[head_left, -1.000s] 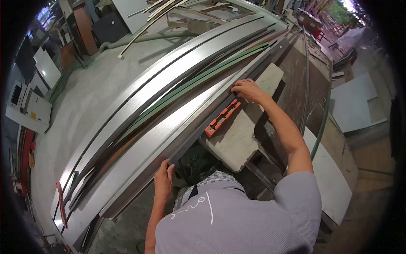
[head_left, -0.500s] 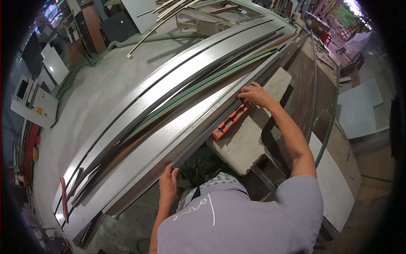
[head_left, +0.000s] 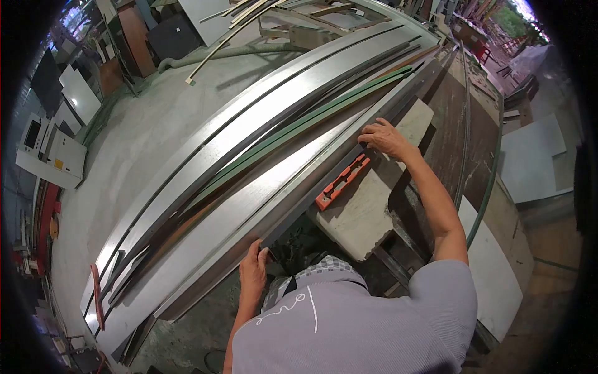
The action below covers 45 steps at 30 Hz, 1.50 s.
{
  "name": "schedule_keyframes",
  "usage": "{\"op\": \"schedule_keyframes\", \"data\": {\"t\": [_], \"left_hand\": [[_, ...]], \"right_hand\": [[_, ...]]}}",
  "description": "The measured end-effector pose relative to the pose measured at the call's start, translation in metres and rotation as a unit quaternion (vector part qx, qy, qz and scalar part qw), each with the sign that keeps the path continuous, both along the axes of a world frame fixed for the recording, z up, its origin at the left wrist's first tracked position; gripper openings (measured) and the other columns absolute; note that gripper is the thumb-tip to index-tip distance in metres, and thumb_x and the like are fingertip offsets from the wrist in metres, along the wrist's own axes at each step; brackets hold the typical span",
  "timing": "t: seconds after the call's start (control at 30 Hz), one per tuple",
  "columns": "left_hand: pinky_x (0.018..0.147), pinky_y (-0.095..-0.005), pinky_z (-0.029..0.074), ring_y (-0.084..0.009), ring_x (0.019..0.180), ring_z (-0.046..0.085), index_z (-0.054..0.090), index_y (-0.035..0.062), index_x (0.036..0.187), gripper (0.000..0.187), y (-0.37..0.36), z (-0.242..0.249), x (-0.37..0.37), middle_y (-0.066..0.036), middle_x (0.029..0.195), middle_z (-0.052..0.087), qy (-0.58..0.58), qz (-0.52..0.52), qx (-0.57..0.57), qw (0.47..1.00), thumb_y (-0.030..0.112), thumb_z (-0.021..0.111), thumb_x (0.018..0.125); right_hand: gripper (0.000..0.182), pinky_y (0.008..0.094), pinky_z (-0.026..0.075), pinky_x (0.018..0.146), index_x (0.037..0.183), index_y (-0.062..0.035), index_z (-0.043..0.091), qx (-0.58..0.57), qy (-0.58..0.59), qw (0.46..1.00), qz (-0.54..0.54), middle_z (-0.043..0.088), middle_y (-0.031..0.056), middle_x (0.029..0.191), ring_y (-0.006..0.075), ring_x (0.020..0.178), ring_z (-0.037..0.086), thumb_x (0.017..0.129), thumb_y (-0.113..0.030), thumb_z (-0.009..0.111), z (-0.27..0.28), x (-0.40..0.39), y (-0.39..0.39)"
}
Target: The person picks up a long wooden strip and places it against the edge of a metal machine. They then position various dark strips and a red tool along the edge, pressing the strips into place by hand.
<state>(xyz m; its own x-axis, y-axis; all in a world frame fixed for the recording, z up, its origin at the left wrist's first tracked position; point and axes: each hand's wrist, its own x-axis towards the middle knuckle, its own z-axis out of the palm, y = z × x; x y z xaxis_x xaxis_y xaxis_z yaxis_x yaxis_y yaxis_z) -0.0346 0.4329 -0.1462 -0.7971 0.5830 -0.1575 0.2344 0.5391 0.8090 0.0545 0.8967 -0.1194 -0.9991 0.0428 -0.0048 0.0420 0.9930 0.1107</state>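
Note:
Between my two hands runs a long, flat dark-grey strip (head_left: 298, 215), along the near side of a long metal profile (head_left: 240, 234). My left hand (head_left: 253, 269) is closed on its lower end, thumb and fingers pinched at the edge. Farther up, my right hand (head_left: 384, 139) grips the strip's other end from above with bent fingers. Just below my right hand, an orange slotted bar (head_left: 342, 182) lies on a worn cream-coloured block (head_left: 358, 215), close beside the strip.
Beyond the profile, green strips (head_left: 293, 132) and dark strips lie lengthwise on shiny metal sheets (head_left: 205, 140). A red-handled tool (head_left: 96, 296) is at their lower left end. To the right stands a brown, worn board surface (head_left: 445, 134). White panels (head_left: 539, 159) lean farther right.
Both hands have shifted slightly up and right in view along with the strip, whose face now looks lighter grey. The orange bar stays on the block.

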Motion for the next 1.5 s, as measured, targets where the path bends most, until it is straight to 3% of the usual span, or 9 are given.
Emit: {"op": "schedule_keyframes", "data": {"t": [0.07, 0.13, 0.57, 0.73, 0.77, 0.9, 1.1, 1.3, 1.5], "left_hand": [[0.063, -0.0307, 0.047, -0.0181, 0.065, 0.062, 0.053, 0.0008, 0.113, 0.029, 0.001, -0.001, -0.001, -0.012, 0.070, 0.060, -0.002, -0.006, -0.011, 1.000, 0.018, 0.051, 0.090], [0.062, -0.0342, 0.046, -0.0242, 0.065, 0.061, 0.054, 0.0054, 0.110, 0.024, 0.003, 0.002, 0.001, -0.011, 0.068, 0.060, -0.018, 0.015, 0.000, 1.000, 0.019, 0.049, 0.091], [0.062, -0.0379, 0.046, -0.0298, 0.066, 0.061, 0.054, 0.0055, 0.108, 0.025, 0.023, -0.004, -0.003, -0.014, 0.068, 0.061, 0.039, -0.010, -0.013, 0.999, 0.023, 0.049, 0.090], [0.061, -0.0424, 0.045, -0.0341, 0.068, 0.061, 0.053, 0.0074, 0.109, 0.025, 0.039, -0.005, -0.006, -0.016, 0.069, 0.061, 0.088, -0.047, -0.020, 0.995, 0.023, 0.049, 0.090], [0.061, -0.0424, 0.045, -0.0341, 0.068, 0.061, 0.053, 0.0074, 0.109, 0.025, 0.043, -0.006, -0.006, -0.016, 0.069, 0.061, 0.083, -0.039, -0.026, 0.995, 0.023, 0.049, 0.090], [0.060, -0.0469, 0.044, -0.0386, 0.070, 0.059, 0.051, 0.0071, 0.107, 0.026, 0.065, 0.001, -0.007, -0.019, 0.072, 0.060, 0.151, -0.084, -0.049, 0.984, 0.026, 0.049, 0.090], [0.059, -0.0496, 0.043, -0.0407, 0.069, 0.058, 0.047, 0.0076, 0.106, 0.027, 0.105, -0.014, -0.012, -0.020, 0.072, 0.060, 0.168, -0.151, -0.071, 0.972, 0.029, 0.049, 0.090], [0.062, -0.0517, 0.043, -0.0434, 0.072, 0.057, 0.046, 0.0052, 0.104, 0.022, 0.134, -0.006, -0.011, -0.021, 0.074, 0.059, 0.141, -0.168, -0.051, 0.974, 0.022, 0.046, 0.090], [0.069, -0.0500, 0.038, -0.0448, 0.080, 0.053, 0.044, -0.0030, 0.092, 0.018, 0.148, 0.002, -0.044, -0.028, 0.079, 0.053, 0.059, -0.319, -0.019, 0.946, 0.013, 0.040, 0.085]], "right_hand": [[0.027, 0.0454, 0.029, 0.103, 0.105, -0.0199, 0.057, -0.006, -0.004, 1.000, -0.007, 0.054, -0.0001, 0.105, 0.0162, 0.107, 0.051, 0.078, -0.016, 0.061, 0.006, -0.001, -0.004], [0.027, 0.0450, 0.030, 0.103, 0.104, -0.0190, 0.057, -0.021, 0.012, 1.000, -0.010, 0.054, -0.0001, 0.105, 0.0169, 0.107, 0.051, 0.078, -0.016, 0.061, 0.009, 0.002, -0.007], [0.027, 0.0420, 0.030, 0.101, 0.103, -0.0170, 0.062, -0.131, 0.009, 0.988, -0.082, 0.055, 0.0040, 0.110, 0.0213, 0.108, 0.051, 0.077, -0.012, 0.063, -0.006, 0.005, 0.022], [0.036, 0.0390, 0.040, 0.092, 0.108, -0.0145, 0.061, -0.172, 0.004, 0.975, -0.144, 0.056, 0.0066, 0.115, 0.0249, 0.103, 0.054, 0.072, -0.009, 0.064, -0.009, 0.004, 0.036], [0.036, 0.0389, 0.045, 0.086, 0.109, -0.0135, 0.059, -0.190, 0.026, 0.976, -0.106, 0.055, 0.0084, 0.116, 0.0289, 0.100, 0.056, 0.074, -0.008, 0.063, -0.009, 0.005, 0.042], [0.034, 0.0387, 0.047, 0.085, 0.111, -0.0126, 0.057, -0.232, 0.077, 0.963, -0.113, 0.055, 0.0091, 0.116, 0.0307, 0.099, 0.056, 0.077, -0.007, 0.061, -0.010, 0.013, 0.046], [0.033, 0.0385, 0.046, 0.085, 0.112, -0.0112, 0.056, -0.161, 0.136, 0.970, -0.118, 0.055, 0.0096, 0.112, 0.0318, 0.099, 0.056, 0.079, -0.005, 0.059, -0.004, 0.017, 0.029], [0.039, 0.0387, 0.045, 0.085, 0.109, -0.0136, 0.058, -0.086, 0.160, 0.983, -0.029, 0.053, 0.0118, 0.110, 0.0303, 0.099, 0.055, 0.074, 0.001, 0.058, -0.005, 0.015, -0.001], [0.036, 0.0396, 0.039, 0.093, 0.113, -0.0150, 0.056, -0.075, 0.127, 0.988, -0.034, 0.050, 0.0110, 0.114, 0.0296, 0.108, 0.049, 0.079, -0.001, 0.055, -0.015, 0.013, -0.006]]}}
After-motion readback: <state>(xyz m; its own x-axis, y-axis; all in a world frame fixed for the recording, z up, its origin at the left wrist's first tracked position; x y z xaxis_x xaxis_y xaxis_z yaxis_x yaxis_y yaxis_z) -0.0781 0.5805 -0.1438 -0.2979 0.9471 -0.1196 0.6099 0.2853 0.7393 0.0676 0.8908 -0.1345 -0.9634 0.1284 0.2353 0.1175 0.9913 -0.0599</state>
